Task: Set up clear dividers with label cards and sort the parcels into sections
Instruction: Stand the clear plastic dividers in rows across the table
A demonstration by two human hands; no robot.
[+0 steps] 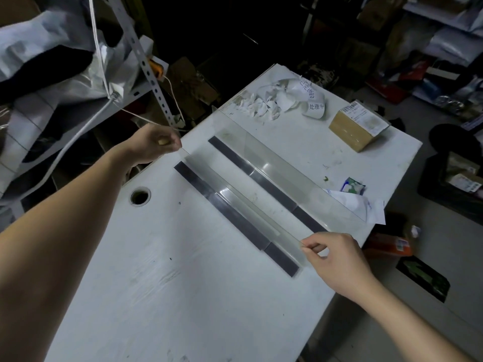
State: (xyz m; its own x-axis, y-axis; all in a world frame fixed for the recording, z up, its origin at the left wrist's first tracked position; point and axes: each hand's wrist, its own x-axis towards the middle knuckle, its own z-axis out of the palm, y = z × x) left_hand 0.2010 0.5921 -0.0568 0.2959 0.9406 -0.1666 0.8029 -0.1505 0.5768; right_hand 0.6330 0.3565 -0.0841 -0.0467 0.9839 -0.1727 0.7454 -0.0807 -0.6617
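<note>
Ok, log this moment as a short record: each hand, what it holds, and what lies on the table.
left hand: pinches far end of clear divider
right hand: pinches near end of the same divider
divider position: between two dark strips on the white table
second clear sheet: beyond the far strip
cardboard box: far right corner, untouched
label cards: curled, at far edge beside paper scraps

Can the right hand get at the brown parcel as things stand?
Probably not at once: the right hand pinches one end of a clear divider, and the brown parcel lies farther across the table.
</note>
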